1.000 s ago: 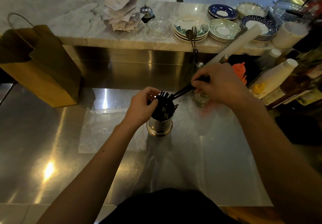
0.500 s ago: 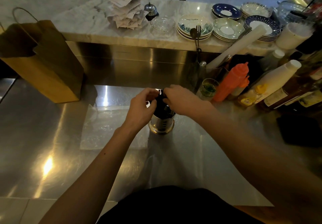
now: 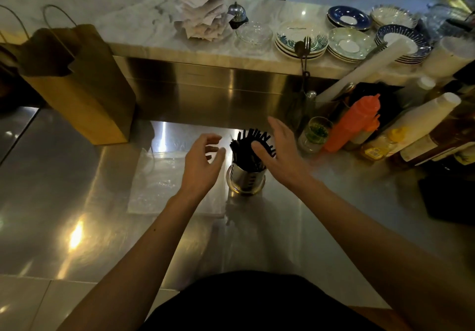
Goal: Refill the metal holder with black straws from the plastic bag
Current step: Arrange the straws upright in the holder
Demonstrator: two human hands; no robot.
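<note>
A round metal holder (image 3: 245, 179) stands upright on the steel counter, packed with black straws (image 3: 244, 148) that fan out above its rim. My left hand (image 3: 203, 163) hovers just left of the holder, fingers curled and apart, holding nothing. My right hand (image 3: 280, 150) is on the holder's right side, palm turned toward the straws, fingers spread, its thumb in front of the bundle. A clear plastic bag (image 3: 159, 184) lies flat on the counter to the left of the holder, partly under my left wrist.
A brown paper bag (image 3: 77, 83) stands at the back left. Right of the holder are a small glass (image 3: 314, 135), an orange squeeze bottle (image 3: 354, 122) and several other bottles. The raised marble ledge (image 3: 154, 27) behind carries plates, a bell and a stack of paper slips.
My right hand pushed a bunch of straws into the holder, then both hands came off the bundle and spread apart to either side of it.
</note>
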